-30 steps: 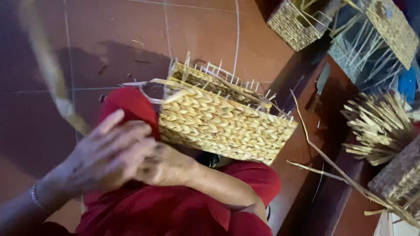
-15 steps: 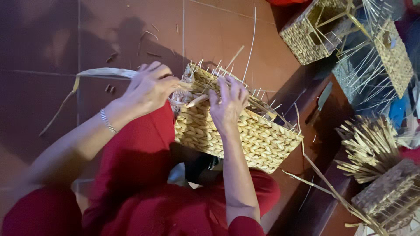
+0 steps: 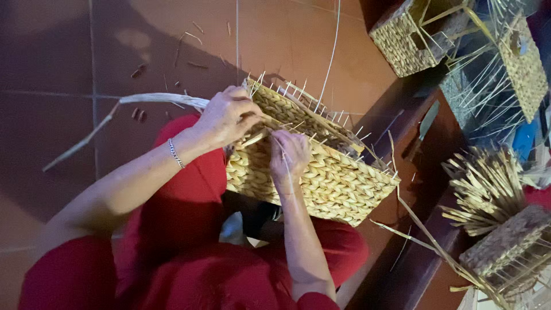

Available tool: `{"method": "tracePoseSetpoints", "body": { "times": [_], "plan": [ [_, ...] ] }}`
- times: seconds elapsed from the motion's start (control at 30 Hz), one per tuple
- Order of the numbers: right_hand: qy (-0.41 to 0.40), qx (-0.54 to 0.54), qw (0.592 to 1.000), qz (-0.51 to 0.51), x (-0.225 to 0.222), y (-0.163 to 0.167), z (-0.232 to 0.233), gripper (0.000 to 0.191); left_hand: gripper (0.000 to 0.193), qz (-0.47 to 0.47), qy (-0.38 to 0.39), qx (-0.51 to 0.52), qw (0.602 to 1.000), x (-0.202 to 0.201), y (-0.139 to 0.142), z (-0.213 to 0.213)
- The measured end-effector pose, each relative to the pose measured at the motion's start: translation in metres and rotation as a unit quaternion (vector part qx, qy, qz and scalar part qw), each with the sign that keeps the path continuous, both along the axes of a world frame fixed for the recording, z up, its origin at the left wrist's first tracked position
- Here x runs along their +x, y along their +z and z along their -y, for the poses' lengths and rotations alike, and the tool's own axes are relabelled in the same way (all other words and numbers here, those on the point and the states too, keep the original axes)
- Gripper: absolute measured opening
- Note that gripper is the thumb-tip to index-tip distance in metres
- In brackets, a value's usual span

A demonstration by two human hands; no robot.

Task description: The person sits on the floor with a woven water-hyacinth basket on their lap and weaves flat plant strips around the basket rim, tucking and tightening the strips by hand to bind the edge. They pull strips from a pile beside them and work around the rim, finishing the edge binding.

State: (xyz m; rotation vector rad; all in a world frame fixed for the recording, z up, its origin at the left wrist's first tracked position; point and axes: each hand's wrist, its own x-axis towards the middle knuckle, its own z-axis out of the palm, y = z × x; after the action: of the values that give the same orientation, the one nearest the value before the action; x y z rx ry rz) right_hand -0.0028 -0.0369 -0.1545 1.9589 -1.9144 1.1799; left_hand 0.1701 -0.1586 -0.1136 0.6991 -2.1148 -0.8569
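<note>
The basket (image 3: 321,172) rests tilted on the person's lap, over red trousers (image 3: 183,229), its rim turned up and away from the body. It is unfinished: pale stakes (image 3: 298,90) stand bare all along the rim.

Left hand (image 3: 227,117): closed at the near corner of the rim, gripping a flat pale strand (image 3: 155,99) that trails off to the left above the floor (image 3: 69,57). Half a second ago this hand was at the same corner, with the strand hanging lower and looser; the strand now runs more level and looks drawn tighter. A bracelet (image 3: 175,154) sits on the wrist.

Right hand (image 3: 290,155): a second ago it lay bunched with the left hand in front of the basket; half a second ago it was spread over the rim. It now lies lower, on the outer wall just below the rim, fingers curled against the weave. Whether it pinches a strand end or only presses the wall, I cannot tell.

Judgement: the strand is being pulled through at the corner while the right hand steadies the wall; the weaving of the top row is under way, not complete.

Surroundings: a second basket (image 3: 402,40) stands at upper right, a bundle of cut stalks (image 3: 488,189) at right, scraps on the floor.
</note>
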Motion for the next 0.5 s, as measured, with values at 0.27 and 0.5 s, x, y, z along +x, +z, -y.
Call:
{"method": "tracePoseSetpoints", "body": {
  "times": [0.27,0.5],
  "plan": [
    [0.025,-0.011,0.999,-0.023,0.004,0.007,-0.007,0.020,0.012,0.025,-0.003,-0.012,1.000,-0.011,0.003,0.001],
    [0.054,0.043,0.997,-0.029,-0.011,0.007,0.001,0.018,0.012,0.093,0.014,-0.125,0.988,-0.020,0.001,-0.002]
  ]
}}
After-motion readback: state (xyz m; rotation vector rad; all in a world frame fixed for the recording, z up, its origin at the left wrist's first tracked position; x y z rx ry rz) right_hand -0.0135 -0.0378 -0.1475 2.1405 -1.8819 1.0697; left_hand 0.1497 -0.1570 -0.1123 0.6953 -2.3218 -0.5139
